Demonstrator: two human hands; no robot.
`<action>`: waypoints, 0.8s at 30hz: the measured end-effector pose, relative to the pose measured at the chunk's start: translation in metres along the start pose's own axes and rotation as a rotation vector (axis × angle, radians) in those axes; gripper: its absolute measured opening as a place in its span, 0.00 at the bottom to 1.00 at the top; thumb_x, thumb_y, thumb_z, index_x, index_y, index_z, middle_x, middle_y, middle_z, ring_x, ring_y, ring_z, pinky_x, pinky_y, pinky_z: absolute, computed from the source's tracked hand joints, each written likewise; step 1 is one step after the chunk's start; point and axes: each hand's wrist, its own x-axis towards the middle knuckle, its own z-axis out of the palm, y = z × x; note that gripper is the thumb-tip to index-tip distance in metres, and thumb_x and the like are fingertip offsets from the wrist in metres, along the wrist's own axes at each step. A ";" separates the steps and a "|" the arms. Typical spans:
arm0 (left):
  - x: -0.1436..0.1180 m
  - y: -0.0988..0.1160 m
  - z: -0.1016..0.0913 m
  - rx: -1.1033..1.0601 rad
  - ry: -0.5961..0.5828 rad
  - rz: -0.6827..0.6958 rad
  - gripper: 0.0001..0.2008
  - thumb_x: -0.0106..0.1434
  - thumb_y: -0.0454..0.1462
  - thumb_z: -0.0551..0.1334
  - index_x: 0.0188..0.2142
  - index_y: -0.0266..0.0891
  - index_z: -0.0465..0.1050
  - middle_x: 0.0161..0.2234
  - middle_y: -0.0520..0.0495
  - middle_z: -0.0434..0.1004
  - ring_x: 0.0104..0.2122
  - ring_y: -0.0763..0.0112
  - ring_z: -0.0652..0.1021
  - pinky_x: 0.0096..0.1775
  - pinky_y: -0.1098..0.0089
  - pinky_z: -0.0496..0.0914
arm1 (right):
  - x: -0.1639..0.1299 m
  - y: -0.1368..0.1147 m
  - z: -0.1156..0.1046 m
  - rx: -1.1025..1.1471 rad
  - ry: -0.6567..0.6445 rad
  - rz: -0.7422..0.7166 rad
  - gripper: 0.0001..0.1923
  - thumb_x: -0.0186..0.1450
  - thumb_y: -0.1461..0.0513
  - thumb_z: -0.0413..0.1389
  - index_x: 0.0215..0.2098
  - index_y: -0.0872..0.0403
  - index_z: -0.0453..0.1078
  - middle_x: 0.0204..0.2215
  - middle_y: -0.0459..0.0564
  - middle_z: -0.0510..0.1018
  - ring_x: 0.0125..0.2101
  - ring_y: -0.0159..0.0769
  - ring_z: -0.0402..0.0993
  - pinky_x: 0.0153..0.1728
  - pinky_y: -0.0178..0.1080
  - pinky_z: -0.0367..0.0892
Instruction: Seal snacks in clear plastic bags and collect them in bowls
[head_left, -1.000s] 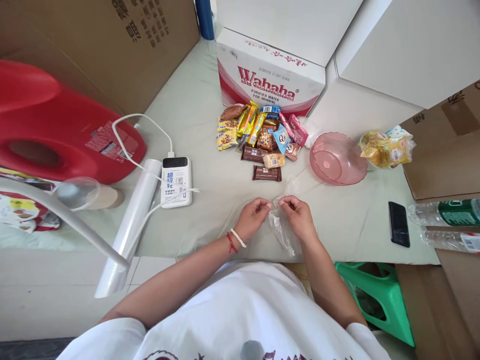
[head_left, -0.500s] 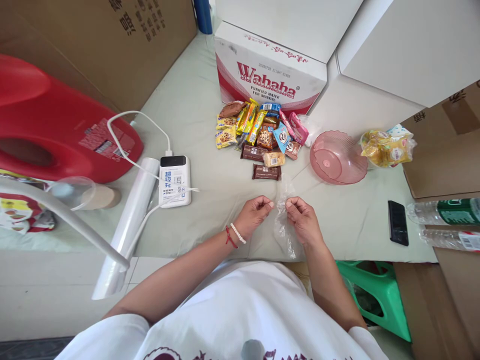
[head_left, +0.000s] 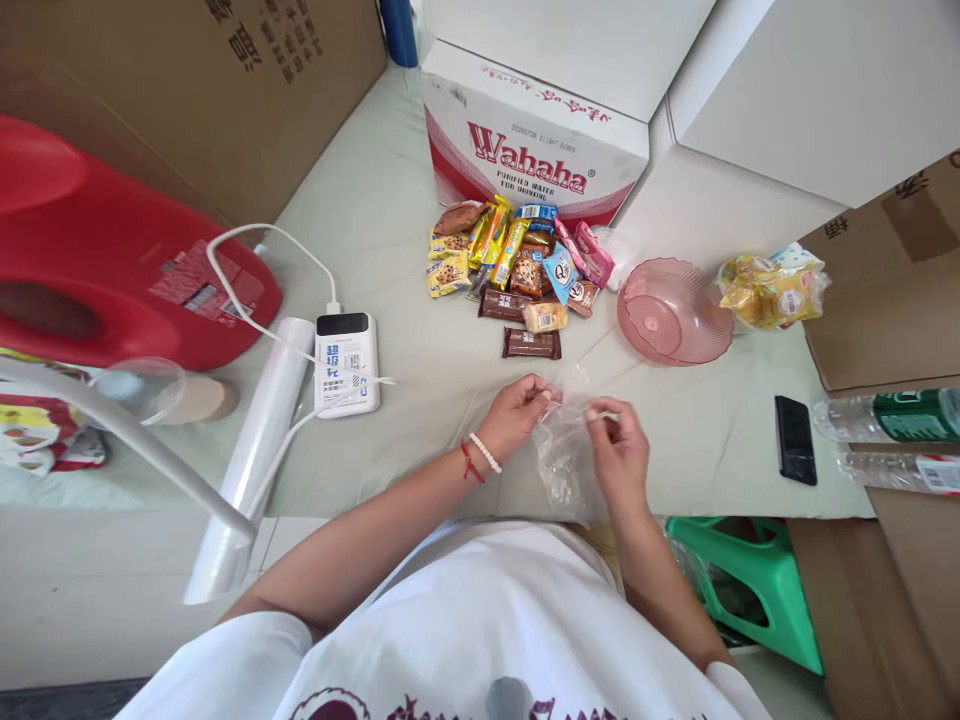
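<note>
Between my hands hangs a thin clear plastic bag (head_left: 564,462), crumpled, partly spread out. My left hand (head_left: 519,417), with a white bead bracelet and a red cord at the wrist, pinches its upper edge between thumb and forefinger. On the other side, the thumb and forefinger of my right hand (head_left: 621,455) come together at the bag's edge, the other fingers loosely curled. Just beyond the hands lies a brown-wrapped snack bar (head_left: 531,343). Behind it is a pile of small packaged snacks (head_left: 527,271) in yellow, blue, pink and brown wrappers.
A pink ribbed bowl (head_left: 664,318) sits right of the pile, beside a bag of yellow-wrapped snacks (head_left: 772,288). Further right lie a phone (head_left: 795,440) and plastic bottles (head_left: 911,415). Leftward are a power bank (head_left: 347,370) with cables, a plastic film roll (head_left: 259,445) and a red jug (head_left: 135,260).
The plastic bag has spread from a narrow strip into a wider sheet. My left hand has shifted slightly right; my right hand has moved slightly right and its grip has loosened in shape.
</note>
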 end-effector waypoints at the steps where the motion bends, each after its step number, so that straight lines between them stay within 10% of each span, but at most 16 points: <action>1: -0.002 -0.001 -0.001 -0.041 -0.035 -0.007 0.18 0.59 0.50 0.69 0.34 0.38 0.70 0.37 0.48 0.79 0.38 0.70 0.77 0.43 0.67 0.71 | 0.005 0.001 -0.004 0.018 0.089 0.063 0.23 0.68 0.46 0.58 0.53 0.51 0.72 0.45 0.51 0.77 0.28 0.30 0.65 0.31 0.35 0.63; 7: -0.004 0.000 -0.012 -0.189 -0.081 -0.065 0.23 0.54 0.51 0.75 0.35 0.39 0.70 0.36 0.50 0.77 0.39 0.69 0.79 0.43 0.67 0.74 | 0.031 0.004 -0.017 0.250 -0.234 0.284 0.24 0.59 0.43 0.64 0.40 0.54 0.77 0.29 0.46 0.76 0.22 0.28 0.57 0.24 0.34 0.55; 12: 0.007 0.007 -0.030 -0.221 0.021 -0.050 0.25 0.50 0.50 0.77 0.35 0.39 0.69 0.35 0.51 0.76 0.38 0.68 0.80 0.43 0.64 0.76 | 0.036 0.007 -0.013 0.279 -0.074 0.253 0.19 0.60 0.47 0.65 0.33 0.54 0.73 0.26 0.43 0.72 0.22 0.27 0.56 0.24 0.33 0.54; 19: 0.005 0.007 -0.028 -0.175 0.017 -0.032 0.24 0.51 0.50 0.76 0.35 0.39 0.69 0.36 0.49 0.79 0.39 0.66 0.80 0.43 0.63 0.76 | 0.044 -0.002 0.001 0.297 -0.230 0.132 0.20 0.60 0.48 0.66 0.43 0.52 0.77 0.37 0.47 0.79 0.35 0.33 0.71 0.39 0.36 0.66; 24: 0.009 0.004 -0.038 -0.074 0.133 0.028 0.18 0.57 0.48 0.70 0.36 0.39 0.68 0.40 0.45 0.79 0.43 0.64 0.80 0.47 0.61 0.75 | 0.048 0.000 0.002 0.192 -0.032 0.055 0.12 0.63 0.52 0.63 0.35 0.53 0.76 0.32 0.46 0.78 0.34 0.33 0.71 0.36 0.35 0.66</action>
